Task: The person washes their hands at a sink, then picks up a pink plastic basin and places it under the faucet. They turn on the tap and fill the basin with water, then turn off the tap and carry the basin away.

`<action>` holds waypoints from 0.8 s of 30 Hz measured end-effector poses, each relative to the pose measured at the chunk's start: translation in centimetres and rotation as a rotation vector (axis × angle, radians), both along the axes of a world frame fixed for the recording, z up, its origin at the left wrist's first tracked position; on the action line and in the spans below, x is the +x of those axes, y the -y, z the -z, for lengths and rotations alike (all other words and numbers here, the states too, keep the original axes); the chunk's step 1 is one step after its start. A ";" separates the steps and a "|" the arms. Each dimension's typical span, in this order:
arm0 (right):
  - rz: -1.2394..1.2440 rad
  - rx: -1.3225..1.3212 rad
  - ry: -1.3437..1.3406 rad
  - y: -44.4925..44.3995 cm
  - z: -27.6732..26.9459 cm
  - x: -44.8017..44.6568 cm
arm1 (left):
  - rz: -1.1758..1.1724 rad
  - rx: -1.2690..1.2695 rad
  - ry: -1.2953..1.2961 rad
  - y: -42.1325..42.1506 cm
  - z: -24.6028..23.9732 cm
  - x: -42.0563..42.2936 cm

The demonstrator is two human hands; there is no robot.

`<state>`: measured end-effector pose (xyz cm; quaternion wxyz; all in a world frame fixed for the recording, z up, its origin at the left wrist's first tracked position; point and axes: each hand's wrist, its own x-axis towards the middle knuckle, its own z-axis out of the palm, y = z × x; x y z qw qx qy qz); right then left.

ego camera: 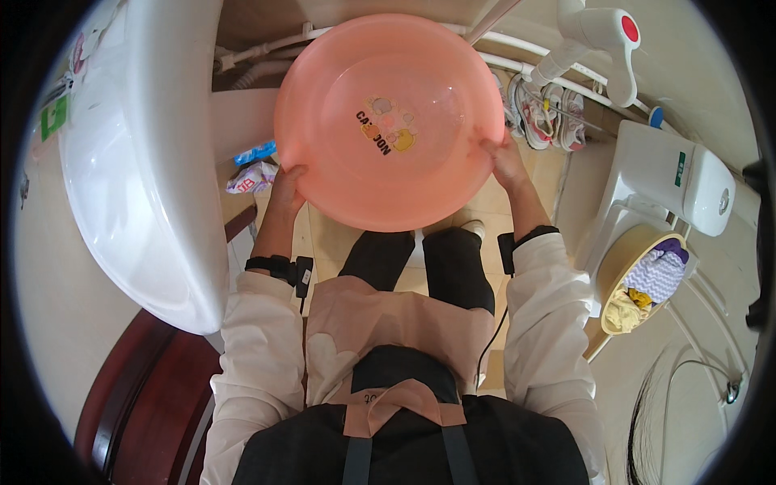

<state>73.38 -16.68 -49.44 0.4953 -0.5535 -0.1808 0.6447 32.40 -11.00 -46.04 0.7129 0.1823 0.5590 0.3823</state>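
Both of my hands hold a large round pink plastic basin (pixel 412 188) out in front of me, its inside facing up towards the camera. My left hand (pixel 288 188) grips the rim at the lower left, thumb over the edge. On the opposite side, my right hand (pixel 508 159) clasps the rim, with fingertips showing faintly through the translucent wall. A printed cartoon picture with lettering (pixel 388 126) marks the bottom of the basin. No water or other contents can be made out in it. The fingers beneath the rim are mostly hidden.
At left stands a white ceramic washbasin (pixel 151 182), with colourful plastic packets (pixel 251 177) beneath. White pipes and a valve with a red cap (pixel 629 28) run along the wall, above several shoes (pixel 545 115). A toilet cistern (pixel 661 170) and a yellow tub of cloths (pixel 612 267) are at right.
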 end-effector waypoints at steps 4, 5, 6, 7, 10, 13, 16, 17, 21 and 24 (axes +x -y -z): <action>0.149 0.017 -0.316 0.4 0.9 0.4 | 0.021 0.025 0.004 0.1 0.5 -0.2; 0.224 0.057 -0.516 0.5 1.3 0.5 | 0.022 0.043 0.015 0.1 0.6 -0.2; 0.249 0.021 -0.572 0.8 1.8 0.3 | 0.032 0.045 0.010 0.2 0.7 -0.3; 0.269 0.012 -0.651 1.0 2.4 0.1 | 0.039 0.048 0.010 0.3 0.8 -0.3; 0.201 0.018 -0.460 1.3 5.1 -1.9 | 0.040 0.010 -0.045 0.3 0.9 -0.6; 0.097 -0.013 -0.120 0.8 7.9 -3.7 | 0.065 -0.021 -0.073 0.3 0.9 -1.0; 0.072 -0.083 -0.029 0.9 9.4 -4.2 | 0.104 -0.045 -0.095 0.1 0.8 -1.3; 0.086 -0.104 -0.031 1.2 9.7 -4.3 | 0.097 -0.062 -0.120 0.0 0.7 -1.4; 0.167 -0.197 -0.089 4.1 10.6 -5.8 | 0.161 -0.028 -0.166 -0.2 0.2 -1.5; 0.235 -0.264 -0.141 7.3 11.1 -7.3 | 0.180 -0.010 -0.170 -0.3 -0.2 -1.7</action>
